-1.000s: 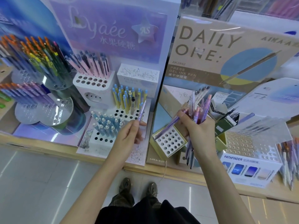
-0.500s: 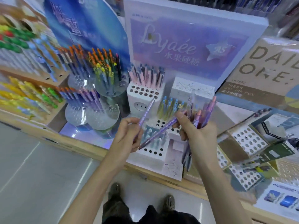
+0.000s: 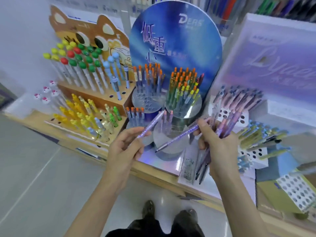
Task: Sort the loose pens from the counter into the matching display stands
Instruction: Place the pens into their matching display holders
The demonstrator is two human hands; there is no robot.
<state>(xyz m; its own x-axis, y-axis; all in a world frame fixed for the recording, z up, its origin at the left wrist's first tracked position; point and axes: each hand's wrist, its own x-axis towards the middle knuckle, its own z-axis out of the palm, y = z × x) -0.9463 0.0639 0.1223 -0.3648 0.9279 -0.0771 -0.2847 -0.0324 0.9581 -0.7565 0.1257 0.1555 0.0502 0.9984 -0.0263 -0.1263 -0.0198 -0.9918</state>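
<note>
The view has swung from the lilac stand (image 3: 273,69) to the blue stand (image 3: 176,40) at twelve o'clock. The left hand (image 3: 126,147) pinches one purple pen (image 3: 150,127). The right hand (image 3: 220,144) grips a bundle of pens (image 3: 229,124), with a second purple pen (image 3: 177,136) sticking out towards eight o'clock. Both pens probably belong in the blue stand.

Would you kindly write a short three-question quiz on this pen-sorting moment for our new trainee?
1. True or false: the left hand holds a single purple pen.
2. The right hand grips: A) nothing; B) a bundle of pens; C) a cardboard box.
3. What colour are most caps of the upright pens in front of the blue round board?
Key: 1 true; 2 B; 3 orange.
</note>
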